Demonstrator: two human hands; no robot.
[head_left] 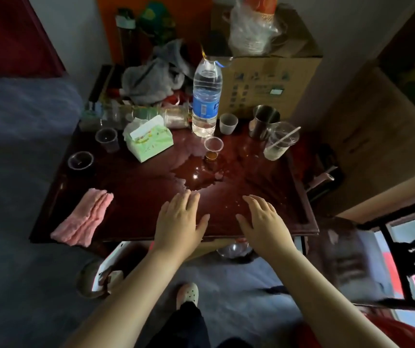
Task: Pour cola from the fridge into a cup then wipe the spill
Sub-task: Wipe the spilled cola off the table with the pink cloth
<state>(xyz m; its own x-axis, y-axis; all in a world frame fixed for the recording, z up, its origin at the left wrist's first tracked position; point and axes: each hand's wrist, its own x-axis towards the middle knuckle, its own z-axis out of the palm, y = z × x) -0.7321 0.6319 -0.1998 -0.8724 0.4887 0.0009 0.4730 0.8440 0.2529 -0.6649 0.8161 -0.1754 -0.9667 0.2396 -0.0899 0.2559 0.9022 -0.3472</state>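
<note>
Cup (213,148): clear plastic, upright, mid-desk, with a little brown liquid in the bottom.
Spill (196,177): a dark, glossy puddle on the desk (136,192), running from the foot of the cup toward me. Stray drops lie to its right.

My left hand (180,222): palm down, holding nothing. The fingers (189,200) are straight and pressed close together, with the tips at the near edge of the spill.
My right hand (261,222): palm down, holding nothing, fingers straight and slightly apart, right of the spill and clear of it.
I cannot tell whether my palms rest on the desk or hover over it.

Cloth (84,217): pink, folded, at the near left corner, well apart from the spill.
Tissues (150,141): green pack, left of the cup, one sheet sticking up.
Bottle (205,99): clear, blue label, upright just behind the cup.
Mug (264,123): steel, far right. A lidded tumbler (279,143) with a straw stands just beside it.
</note>
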